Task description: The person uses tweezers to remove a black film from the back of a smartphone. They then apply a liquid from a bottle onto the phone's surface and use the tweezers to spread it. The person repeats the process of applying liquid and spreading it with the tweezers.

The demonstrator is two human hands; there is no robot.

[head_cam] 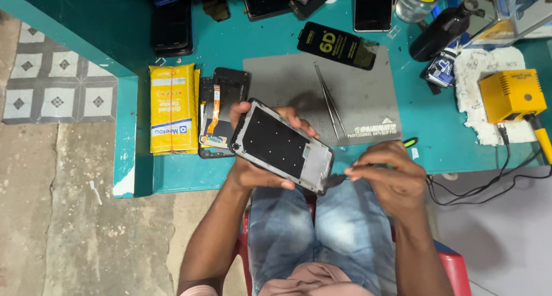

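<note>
Yellow box (172, 108) left of the grey mat (356, 95). Left hand (256, 169) cups an opened phone frame (282, 146), fingers wrapped round its edges, just below the mat's near-left corner. Right hand (388, 172) pinches a small dark tool (339, 180) touching the frame's lower corner. Tweezers (329, 100) lie on the mat.
</note>
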